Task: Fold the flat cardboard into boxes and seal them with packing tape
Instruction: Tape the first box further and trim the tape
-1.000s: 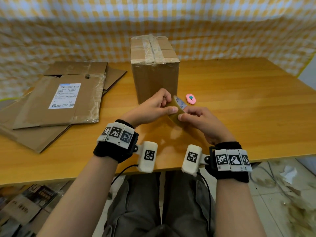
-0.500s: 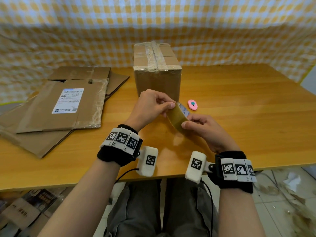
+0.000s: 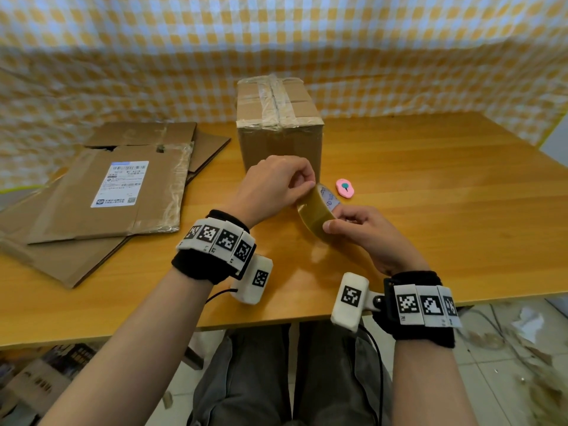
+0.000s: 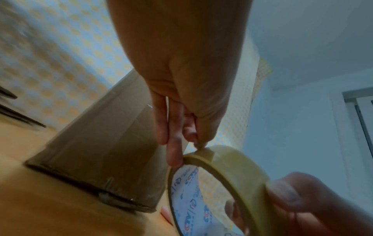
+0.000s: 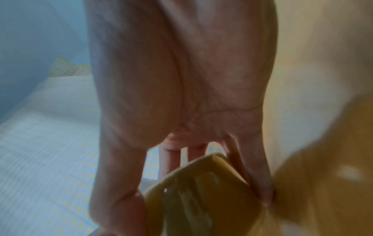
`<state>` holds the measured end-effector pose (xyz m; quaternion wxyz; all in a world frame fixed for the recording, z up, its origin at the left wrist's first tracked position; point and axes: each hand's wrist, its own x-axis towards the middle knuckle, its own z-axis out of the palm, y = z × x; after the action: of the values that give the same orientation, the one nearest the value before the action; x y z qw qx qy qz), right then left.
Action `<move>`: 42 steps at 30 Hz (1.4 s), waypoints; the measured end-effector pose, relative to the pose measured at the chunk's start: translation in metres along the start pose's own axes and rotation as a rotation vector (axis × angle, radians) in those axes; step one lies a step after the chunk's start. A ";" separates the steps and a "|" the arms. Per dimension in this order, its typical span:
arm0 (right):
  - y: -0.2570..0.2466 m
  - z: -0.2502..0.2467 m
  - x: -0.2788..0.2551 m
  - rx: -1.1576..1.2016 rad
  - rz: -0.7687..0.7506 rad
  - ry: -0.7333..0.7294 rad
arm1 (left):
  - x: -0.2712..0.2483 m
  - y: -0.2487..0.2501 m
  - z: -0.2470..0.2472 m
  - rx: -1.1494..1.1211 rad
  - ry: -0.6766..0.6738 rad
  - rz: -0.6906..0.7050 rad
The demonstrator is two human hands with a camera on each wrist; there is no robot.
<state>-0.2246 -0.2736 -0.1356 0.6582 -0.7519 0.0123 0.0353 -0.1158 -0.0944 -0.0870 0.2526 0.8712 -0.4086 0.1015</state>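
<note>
A roll of brown packing tape (image 3: 316, 210) is held just above the wooden table (image 3: 430, 195), in front of a taped-up cardboard box (image 3: 278, 124). My right hand (image 3: 359, 229) grips the roll by its near rim, thumb on the outer face. My left hand (image 3: 281, 186) pinches at the top of the roll, where a small tab of tape end (image 4: 203, 150) lifts under the thumb and fingertips. The roll (image 4: 222, 183) shows its printed inner core. In the right wrist view the roll (image 5: 201, 191) sits between thumb and fingers. Flat cardboard sheets (image 3: 104, 192) lie at the left.
A small pink cutter (image 3: 345, 188) lies on the table right of the box. The top flat sheet carries a white shipping label (image 3: 123, 187). A yellow-checked cloth (image 3: 276, 41) hangs behind the table. The table's right half is bare wood. My legs sit under the front edge.
The roll has turned so more of its brown outer face shows. My left fingers have shifted to its top rim and pick at the tape end; the right hand keeps its grip.
</note>
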 end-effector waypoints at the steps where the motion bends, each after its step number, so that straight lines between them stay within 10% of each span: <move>1: 0.000 0.000 0.000 0.005 0.000 0.004 | 0.000 -0.001 0.000 0.008 -0.010 0.021; 16: -0.003 0.002 0.000 0.069 -0.006 0.100 | -0.014 -0.012 0.000 -0.618 -0.174 -0.157; 42: -0.012 0.009 0.012 -0.084 -0.045 0.397 | -0.027 -0.006 -0.023 -0.559 -0.039 -0.107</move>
<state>-0.2122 -0.2631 -0.1255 0.6115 -0.7711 0.1235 -0.1279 -0.1280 -0.0609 -0.0799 0.4801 0.7897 -0.3792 -0.0456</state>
